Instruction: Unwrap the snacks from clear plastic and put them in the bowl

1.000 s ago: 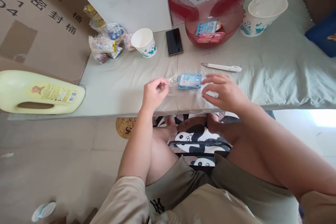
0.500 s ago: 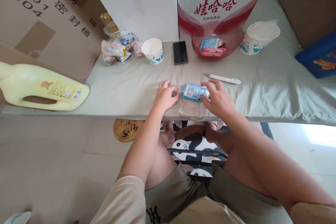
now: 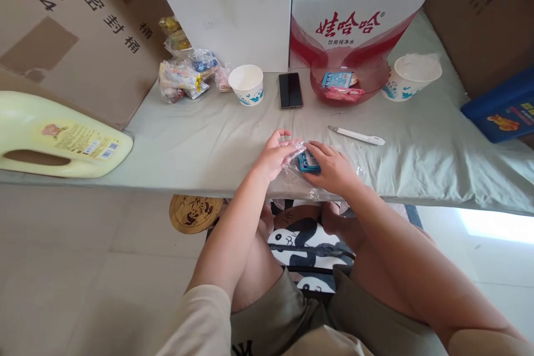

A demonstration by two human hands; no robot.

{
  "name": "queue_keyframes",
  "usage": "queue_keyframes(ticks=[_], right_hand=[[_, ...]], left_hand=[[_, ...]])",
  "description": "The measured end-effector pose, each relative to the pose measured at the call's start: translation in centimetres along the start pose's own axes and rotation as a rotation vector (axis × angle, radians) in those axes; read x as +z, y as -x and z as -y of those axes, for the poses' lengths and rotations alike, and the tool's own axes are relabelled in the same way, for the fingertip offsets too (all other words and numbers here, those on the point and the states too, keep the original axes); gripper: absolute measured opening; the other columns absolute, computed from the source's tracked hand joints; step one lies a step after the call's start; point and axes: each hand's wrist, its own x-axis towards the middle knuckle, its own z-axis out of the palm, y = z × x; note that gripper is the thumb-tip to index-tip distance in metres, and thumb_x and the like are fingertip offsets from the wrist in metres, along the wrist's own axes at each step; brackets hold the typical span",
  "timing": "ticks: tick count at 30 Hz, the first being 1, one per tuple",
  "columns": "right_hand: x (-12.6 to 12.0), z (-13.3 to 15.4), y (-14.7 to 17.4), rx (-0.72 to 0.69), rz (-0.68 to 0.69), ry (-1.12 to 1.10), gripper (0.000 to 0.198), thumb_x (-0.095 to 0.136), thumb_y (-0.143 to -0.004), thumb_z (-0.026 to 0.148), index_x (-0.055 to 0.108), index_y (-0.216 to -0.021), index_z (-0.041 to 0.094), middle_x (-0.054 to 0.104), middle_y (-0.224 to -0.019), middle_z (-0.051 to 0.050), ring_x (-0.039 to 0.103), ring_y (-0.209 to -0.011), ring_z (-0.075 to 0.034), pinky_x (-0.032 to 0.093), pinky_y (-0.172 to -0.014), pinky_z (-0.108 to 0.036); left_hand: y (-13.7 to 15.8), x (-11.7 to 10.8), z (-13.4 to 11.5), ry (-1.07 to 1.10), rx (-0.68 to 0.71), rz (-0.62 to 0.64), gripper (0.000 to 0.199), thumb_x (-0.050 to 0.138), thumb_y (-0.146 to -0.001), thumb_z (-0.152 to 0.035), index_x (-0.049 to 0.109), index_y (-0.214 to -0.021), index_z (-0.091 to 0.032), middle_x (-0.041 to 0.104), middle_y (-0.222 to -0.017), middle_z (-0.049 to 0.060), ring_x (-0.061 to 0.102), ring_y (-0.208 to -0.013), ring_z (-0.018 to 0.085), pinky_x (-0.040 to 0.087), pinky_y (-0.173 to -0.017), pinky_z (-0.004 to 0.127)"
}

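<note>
Near the front edge of the cloth-covered surface lies a small blue packet (image 3: pixel 307 163) inside a clear plastic wrapper (image 3: pixel 294 154). My left hand (image 3: pixel 274 154) pinches the wrapper's left end between thumb and fingers. Over the packet's right part rests my right hand (image 3: pixel 331 168), its fingers stretched out and hiding much of the packet. More clear film spreads under and to the right of my right hand. A white utility knife (image 3: pixel 356 136) lies behind my right hand.
At the back stand a paper cup (image 3: pixel 247 86), a phone (image 3: pixel 291 90), a red bowl (image 3: pixel 367 92) with packets and a film-covered paper cup (image 3: pixel 411 79). Bagged snacks (image 3: pixel 183 80) lie at left, near a yellow jug (image 3: pixel 100 144). White boxes (image 3: pixel 233 28) stand behind.
My left hand has moved right and closed on the wrapper's end. My right hand has come down over the packet, covering more of it. The view has shifted slightly.
</note>
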Motion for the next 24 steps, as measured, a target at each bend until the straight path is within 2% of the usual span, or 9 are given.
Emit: queue_keyframes(ticks=[5,8,10,14,19,21,24], right_hand=[[-0.1,-1.0,-0.2,-0.040,-0.034,-0.063,0.063,0.057,-0.080,0.027,0.054,-0.143,0.021,0.056,-0.147,-0.011,0.057,-0.131,-0.032,0.051,-0.105,-0.048],[-0.6,-1.2,-0.2,-0.009,-0.110,-0.087,0.056,0.056,-0.082,0.028,0.060,-0.137,0.019,0.057,-0.143,-0.013,0.061,-0.124,-0.032,0.054,-0.100,-0.045],[-0.9,-1.2,-0.2,0.019,-0.161,-0.085,0.050,0.055,-0.084,0.030,0.064,-0.132,0.020,0.061,-0.133,-0.014,0.065,-0.115,-0.031,0.056,-0.096,-0.044],[-0.9,-1.4,-0.3,0.020,-0.203,-0.100,0.042,0.051,-0.087,0.029,0.067,-0.126,0.023,0.066,-0.116,-0.012,0.068,-0.103,-0.028,0.056,-0.091,-0.043],[-0.5,-2.0,-0.4,0.029,-0.231,-0.177,0.044,0.055,-0.084,0.028,0.064,-0.127,0.024,0.068,-0.122,-0.012,0.067,-0.109,-0.029,0.055,-0.095,-0.045],[-0.5,-2.6,-0.4,0.059,-0.237,-0.235,0.043,0.056,-0.087,0.032,0.065,-0.128,0.024,0.069,-0.123,-0.011,0.067,-0.111,-0.029,0.054,-0.097,-0.045],[-0.7,-3.5,-0.6,0.088,-0.197,-0.368,0.040,0.054,-0.091,0.038,0.067,-0.125,0.022,0.071,-0.121,-0.009,0.068,-0.111,-0.026,0.052,-0.099,-0.043]], left_hand=[[-0.7,0.3,-0.3,0.099,0.006,-0.071,0.037,0.073,-0.069,-0.016,0.048,-0.095,-0.023,0.072,-0.093,0.002,0.062,-0.070,0.009,0.023,-0.047,0.017],[-0.6,0.2,-0.6,0.028,-0.001,-0.112,0.031,0.070,-0.073,-0.012,0.050,-0.095,-0.022,0.072,-0.099,0.001,0.059,-0.068,0.007,0.026,-0.049,0.018],[-0.4,0.3,-0.7,-0.045,-0.028,-0.134,0.030,0.070,-0.075,-0.012,0.053,-0.097,-0.023,0.070,-0.096,0.000,0.056,-0.065,0.006,0.026,-0.049,0.018],[0.2,0.7,-0.7,-0.060,-0.087,-0.044,0.040,0.068,-0.076,-0.010,0.054,-0.111,-0.025,0.063,-0.077,-0.003,0.058,-0.064,0.008,0.025,-0.048,0.018],[0.3,1.6,-0.6,0.022,-0.093,0.040,0.052,0.062,-0.070,-0.001,0.053,-0.115,-0.025,0.068,-0.079,-0.002,0.065,-0.064,0.009,0.033,-0.050,0.016],[-0.1,1.9,-0.7,0.048,-0.091,0.047,0.042,0.063,-0.075,-0.005,0.054,-0.111,-0.025,0.071,-0.086,0.000,0.070,-0.070,0.011,0.036,-0.052,0.016],[-0.9,2.1,-0.6,0.021,-0.078,-0.053,0.011,0.061,-0.089,-0.021,0.053,-0.097,-0.022,0.072,-0.089,0.003,0.072,-0.071,0.012,0.038,-0.052,0.015]])
